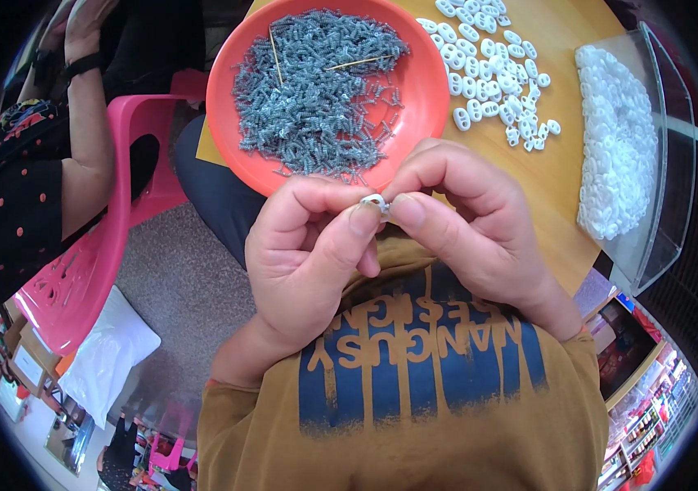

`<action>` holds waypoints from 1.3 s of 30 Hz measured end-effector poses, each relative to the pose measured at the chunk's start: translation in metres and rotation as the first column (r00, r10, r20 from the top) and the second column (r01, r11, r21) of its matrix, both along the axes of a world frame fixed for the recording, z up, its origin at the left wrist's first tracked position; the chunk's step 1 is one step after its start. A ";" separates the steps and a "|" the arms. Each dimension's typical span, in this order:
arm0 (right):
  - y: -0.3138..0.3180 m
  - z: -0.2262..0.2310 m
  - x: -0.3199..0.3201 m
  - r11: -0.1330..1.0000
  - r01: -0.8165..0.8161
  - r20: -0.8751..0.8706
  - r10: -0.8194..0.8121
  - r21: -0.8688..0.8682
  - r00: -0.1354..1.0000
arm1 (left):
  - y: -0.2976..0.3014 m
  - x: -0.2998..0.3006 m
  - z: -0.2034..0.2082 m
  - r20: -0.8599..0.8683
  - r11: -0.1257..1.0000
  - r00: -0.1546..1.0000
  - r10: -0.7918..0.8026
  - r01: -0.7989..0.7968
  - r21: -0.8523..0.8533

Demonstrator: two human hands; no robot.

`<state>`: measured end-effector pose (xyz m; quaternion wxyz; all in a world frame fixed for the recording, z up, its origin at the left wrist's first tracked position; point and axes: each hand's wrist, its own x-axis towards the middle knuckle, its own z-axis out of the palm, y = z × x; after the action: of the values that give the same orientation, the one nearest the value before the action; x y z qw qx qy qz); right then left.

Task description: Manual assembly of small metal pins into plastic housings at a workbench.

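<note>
My left hand [308, 245] pinches a small white plastic piece [374, 199] between thumb and forefinger, just below the bowl's near rim. Against it, my right hand [475, 225] is closed in a pinch on a tiny grey spring [386, 209], mostly covered by the fingertips. The two hands nearly meet, and the spring touches the white piece. Beyond them, an orange-red plastic bowl [426, 106] carries a heap of small grey metal springs [308, 98]. Two thin wooden toothpicks [275, 56] lie on the heap.
Loose white two-hole plastic pieces [492, 86] are spread over the wooden table [557, 180]. At the right, a clear tray [676, 164] holds a pile of white pieces [619, 139]. Left, another person's arm [91, 139] shows beside a pink chair [124, 188]. A white bag [112, 348] lies on the floor.
</note>
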<state>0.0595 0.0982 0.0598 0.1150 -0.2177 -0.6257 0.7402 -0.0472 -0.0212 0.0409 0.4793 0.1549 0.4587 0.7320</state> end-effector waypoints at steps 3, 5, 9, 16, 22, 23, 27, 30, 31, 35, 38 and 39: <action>0.003 0.002 0.000 0.996 -0.016 -0.033 0.019 0.088 0.999 | 0.000 -0.002 0.001 0.013 1.000 1.000 -0.008 0.008 -0.012; 0.006 0.004 0.000 0.987 -0.034 -0.026 0.038 0.156 0.999 | 0.001 -0.002 0.001 0.011 1.000 1.000 -0.015 0.015 -0.016; 0.005 0.002 -0.001 0.937 -0.002 -0.035 0.015 0.350 0.999 | 0.003 -0.001 0.002 -0.001 0.999 1.000 -0.027 0.027 -0.020; -0.005 -0.016 0.002 0.920 0.090 -0.043 -0.080 0.380 0.996 | 0.005 0.007 -0.008 -0.072 0.996 0.997 0.002 -0.009 -0.092; -0.013 -0.028 0.006 0.985 0.151 0.018 -0.150 -0.080 0.989 | 0.006 0.008 -0.019 -0.019 0.990 1.000 0.011 -0.013 -0.137; -0.011 -0.028 0.006 0.986 0.164 0.002 -0.164 -0.022 0.987 | 0.007 0.007 -0.018 -0.021 0.991 1.000 0.000 -0.003 -0.133; 0.010 -0.018 0.024 0.821 0.258 -0.027 -0.284 0.509 0.958 | 0.014 0.011 -0.010 -0.033 0.991 0.999 -0.023 0.019 -0.136; 0.042 -0.030 0.054 0.595 0.441 -0.068 -0.543 0.672 0.837 | 0.015 0.015 -0.010 -0.048 0.988 0.997 -0.066 0.059 -0.142; 0.054 -0.033 0.065 0.554 0.459 -0.025 -0.618 0.695 0.786 | 0.014 0.015 -0.011 -0.025 0.986 0.996 -0.083 0.079 -0.149; 0.087 -0.039 0.100 0.297 0.256 0.026 -0.697 0.920 0.716 | 0.019 0.018 -0.011 0.011 0.978 0.992 -0.125 0.125 -0.170; 0.095 -0.054 0.106 0.084 0.062 0.010 -0.666 0.995 0.746 | 0.024 0.020 -0.009 -0.013 0.974 0.987 -0.161 0.157 -0.161; 0.096 -0.057 0.106 -0.021 -0.005 -0.010 -0.628 1.000 0.778 | 0.026 0.021 -0.008 -0.015 0.974 0.987 -0.162 0.158 -0.164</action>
<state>0.1655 0.1943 0.0030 0.2509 -0.3872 -0.8871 -0.0123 -0.0260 0.0045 0.0328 0.5411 0.1622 0.5097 0.6489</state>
